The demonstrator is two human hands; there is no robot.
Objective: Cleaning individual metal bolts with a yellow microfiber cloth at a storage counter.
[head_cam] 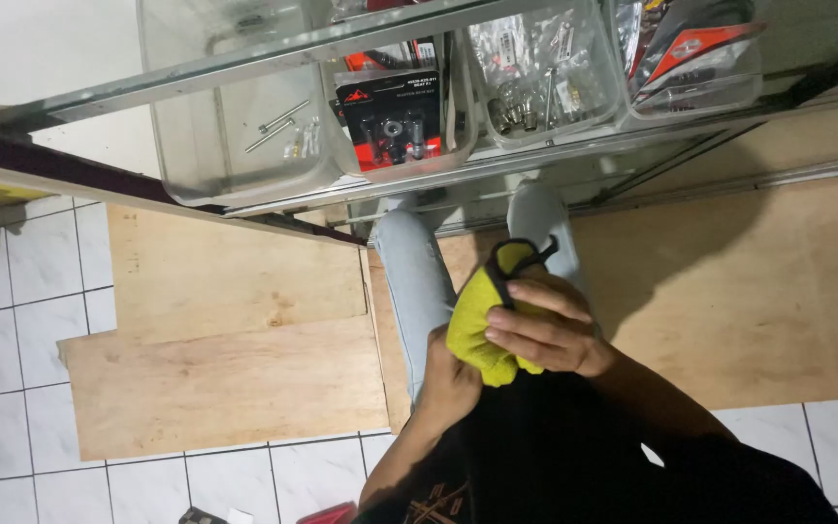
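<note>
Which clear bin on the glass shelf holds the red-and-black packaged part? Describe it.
Start at the glass shelf across the top, with its row of clear plastic bins. The second bin from the left is the one. It alone holds a red-and-black card package with dark metal parts; its neighbours hold loose silver bolts and bagged hardware.

Two hands show in the head view, a left hand (pixel 450 386) and a right hand (pixel 547 335); between them there is one yellow cloth (pixel 482 325) with a dark edge. Four clear plastic bins stand in a row on the glass shelf (pixel 186 70); the first bin (pixel 244 126) holds two long bolts (pixel 276 124) and a few small parts too small to count; the second bin (pixel 395 116) holds one red and black parts package (pixel 390 121); the third bin (pixel 540 82) holds many small bagged metal pieces, not countable; the fourth bin (pixel 695 63) holds packets whose number cannot be told. Two plywood sheets (pixel 235 330) lie on the tiled floor (pixel 12 388); two legs in light jeans (pixel 419 281) stand there.
</note>
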